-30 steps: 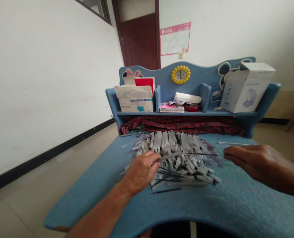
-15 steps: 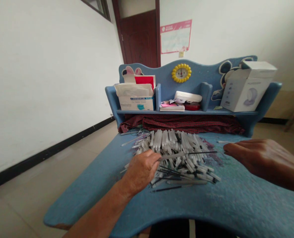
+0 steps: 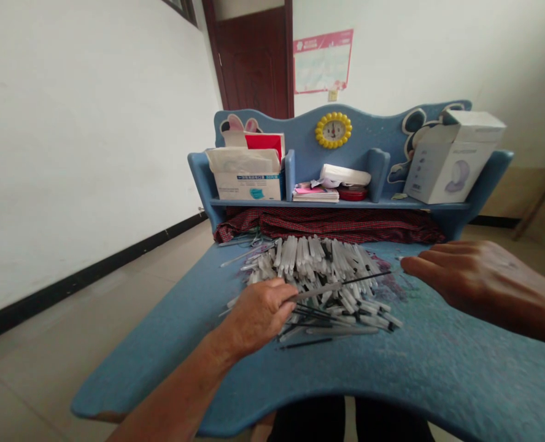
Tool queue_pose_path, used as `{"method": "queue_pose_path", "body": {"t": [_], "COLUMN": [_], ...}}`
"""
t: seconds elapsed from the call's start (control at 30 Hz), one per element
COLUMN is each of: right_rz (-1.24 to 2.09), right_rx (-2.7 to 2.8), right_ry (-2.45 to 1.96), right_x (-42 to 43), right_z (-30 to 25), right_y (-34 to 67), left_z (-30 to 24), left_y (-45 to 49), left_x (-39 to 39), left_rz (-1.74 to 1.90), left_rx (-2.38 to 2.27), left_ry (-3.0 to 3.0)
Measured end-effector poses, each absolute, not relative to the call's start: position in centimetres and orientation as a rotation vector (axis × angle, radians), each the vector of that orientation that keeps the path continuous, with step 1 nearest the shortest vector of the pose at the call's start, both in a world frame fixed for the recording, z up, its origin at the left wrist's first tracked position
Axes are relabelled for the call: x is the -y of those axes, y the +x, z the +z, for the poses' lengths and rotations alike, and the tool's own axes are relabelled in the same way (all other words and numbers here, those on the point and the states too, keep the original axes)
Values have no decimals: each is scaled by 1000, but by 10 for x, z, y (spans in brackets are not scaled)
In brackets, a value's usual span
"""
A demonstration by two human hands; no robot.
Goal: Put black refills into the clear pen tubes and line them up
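My left hand [image 3: 258, 314] is closed in a pinch on a clear pen barrel [image 3: 316, 290] with a thin black refill [image 3: 367, 277] sticking out of its right end. It hovers over a heap of clear pen barrels and black refills [image 3: 328, 276] on the blue desk [image 3: 420, 362]. My right hand [image 3: 468, 277] is above the desk to the right of the heap, fingers stretched out together toward the refill's tip, holding nothing that I can see.
A blue shelf [image 3: 341, 205] at the desk's back holds a mask box [image 3: 247, 178], papers and a red tin [image 3: 353, 193], a white carton [image 3: 452, 161] and a yellow clock [image 3: 333, 130]. Red checked cloth [image 3: 332, 224] lies under it. A loose refill [image 3: 307, 342] lies near the front.
My right hand has risen slightly and drifted left toward the refill's tip. The barrel in my left hand has tilted, its refill end now higher. The camera view shifted a little.
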State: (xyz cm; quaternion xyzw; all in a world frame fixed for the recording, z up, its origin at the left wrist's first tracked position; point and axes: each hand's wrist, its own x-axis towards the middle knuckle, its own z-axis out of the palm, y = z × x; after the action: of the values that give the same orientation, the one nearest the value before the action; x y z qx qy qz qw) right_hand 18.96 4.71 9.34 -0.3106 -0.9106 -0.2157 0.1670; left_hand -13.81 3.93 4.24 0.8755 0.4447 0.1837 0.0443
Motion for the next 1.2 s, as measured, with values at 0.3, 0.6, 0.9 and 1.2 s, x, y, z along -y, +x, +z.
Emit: {"method": "queue_pose_path", "body": {"t": [0.3,0.6,0.9,1.2], "right_rz": [-622,-314,-28,93], "right_rx": [2805,2694,2430,2667], "right_ry": [-738,-660,-729,-1284], "right_x": [-38,-34,-38,-50], "right_z": [105,115,100,63], "right_y": [148,97,95,123], "left_z": [55,54,60,59], "left_y": [-128,-128,-128,-129], "left_x": [-31,-30,-28,-27], "left_rz": [584,632,790,903], "left_rx": [-1166,-1048,-1012,-1060], "left_ry": [2420,1861,1590,1536]}}
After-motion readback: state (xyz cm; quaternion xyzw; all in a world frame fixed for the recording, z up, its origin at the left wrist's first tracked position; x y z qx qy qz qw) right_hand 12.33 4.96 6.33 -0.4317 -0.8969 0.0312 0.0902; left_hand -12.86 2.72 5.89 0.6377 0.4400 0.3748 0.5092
